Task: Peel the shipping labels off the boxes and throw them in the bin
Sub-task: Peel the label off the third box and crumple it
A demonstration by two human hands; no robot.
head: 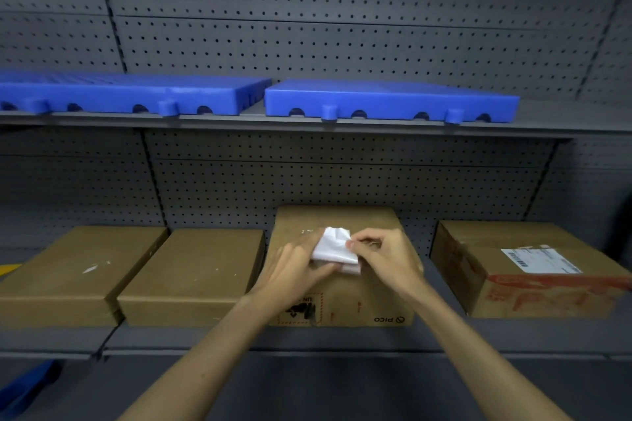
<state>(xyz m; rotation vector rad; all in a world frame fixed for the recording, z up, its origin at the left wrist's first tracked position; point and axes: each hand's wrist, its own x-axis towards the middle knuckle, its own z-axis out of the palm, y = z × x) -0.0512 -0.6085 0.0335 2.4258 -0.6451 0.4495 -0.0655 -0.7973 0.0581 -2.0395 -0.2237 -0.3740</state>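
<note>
Lower centre of frame, over the middle box [342, 290] | my left hand [301, 270] and right hand [383, 256] both pinched the crumpled white label [333, 246] | it looked light, limp, sticky; best held by its edges | one label [540, 260] remained lower right.

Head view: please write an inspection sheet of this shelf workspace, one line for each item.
Surface: grey metal shelf, four cardboard boxes in a row.
Job's things: crumpled white label over the third box; rightmost box keeps its shipping label; the two left boxes show only small white scraps.
Clutter: yellow and blue things at the left edge, unclear.
Hands: left hand and right hand both hold the crumpled label.
Cables: nothing seen.
Surroundings: pegboard back wall; two blue plastic panels on the upper shelf; no bin in view.
</note>
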